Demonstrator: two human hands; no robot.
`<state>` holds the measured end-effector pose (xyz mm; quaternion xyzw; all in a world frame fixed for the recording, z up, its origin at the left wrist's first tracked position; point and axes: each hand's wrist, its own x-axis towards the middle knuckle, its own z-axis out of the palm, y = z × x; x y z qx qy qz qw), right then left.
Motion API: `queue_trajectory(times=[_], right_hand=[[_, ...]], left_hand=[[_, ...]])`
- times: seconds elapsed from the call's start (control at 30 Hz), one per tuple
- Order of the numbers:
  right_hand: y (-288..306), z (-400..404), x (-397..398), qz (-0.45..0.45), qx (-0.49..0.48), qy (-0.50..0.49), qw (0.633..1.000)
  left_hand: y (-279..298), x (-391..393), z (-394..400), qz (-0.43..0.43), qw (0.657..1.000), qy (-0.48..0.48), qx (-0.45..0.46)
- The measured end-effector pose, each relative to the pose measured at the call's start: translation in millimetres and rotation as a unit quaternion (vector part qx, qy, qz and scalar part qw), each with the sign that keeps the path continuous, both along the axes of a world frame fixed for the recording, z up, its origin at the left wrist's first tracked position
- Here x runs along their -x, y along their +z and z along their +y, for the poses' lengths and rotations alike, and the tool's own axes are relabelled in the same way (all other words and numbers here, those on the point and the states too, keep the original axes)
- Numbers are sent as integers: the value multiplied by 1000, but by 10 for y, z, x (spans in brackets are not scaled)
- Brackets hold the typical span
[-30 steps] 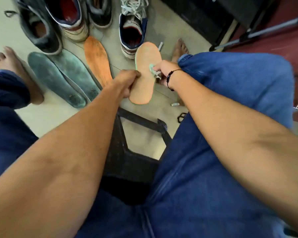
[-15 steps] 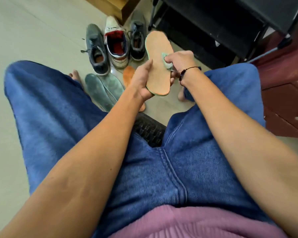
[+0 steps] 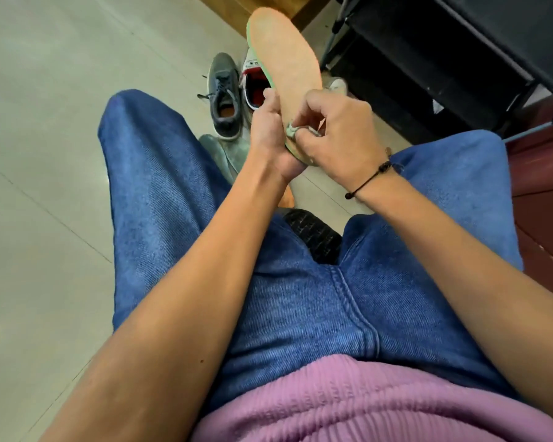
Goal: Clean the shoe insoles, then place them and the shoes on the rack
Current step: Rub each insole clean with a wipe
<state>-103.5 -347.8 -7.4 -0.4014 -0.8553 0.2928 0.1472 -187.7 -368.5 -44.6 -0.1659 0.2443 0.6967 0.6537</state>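
An orange insole [image 3: 284, 59] with a green edge is raised in front of me, toe end pointing away. My left hand [image 3: 270, 135] grips its heel end from the left. My right hand [image 3: 339, 129] pinches a small greyish wipe [image 3: 292, 131] against the insole near the heel. On the floor beyond lie a grey sneaker [image 3: 224, 97], a white and red shoe [image 3: 253, 87] and grey-green insoles [image 3: 217, 154], partly hidden by my arm. The black shoe rack [image 3: 444, 59] stands at the upper right.
I sit on a black stool [image 3: 313, 237] with my jeans-clad legs spread. A wooden piece of furniture [image 3: 253, 4] is at the top, a dark red cabinet [image 3: 540, 202] at the right. Pale floor tiles [image 3: 45, 154] stretch to the left.
Both hands have brought the insole up and closer to me. My right hand has moved the wipe from the middle of the insole down toward the heel. The view has tilted back.
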Motion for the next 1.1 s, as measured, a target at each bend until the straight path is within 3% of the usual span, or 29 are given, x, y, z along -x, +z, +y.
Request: queue_trajectory(times=[0.2,0.43,0.73,0.87,1.1], right_hand=[[112,-156,-49,21,73,17,997],[137,36,-28,-33,-13,-13,999],[270,-76,2,-59,100,51,992],[206,12,24,-71,73,57,993],[89,132,248,-47,20,16,999]], left_hand=[[75,33,-105,45,999,-3,24],[159,-15,-175,-17,999,-19,-31],[107,96,-86,-27,999,-20,-22],[39,77,-32,-13,998,-56,-4],[-14,72,-22,-33,999,-19,-8]])
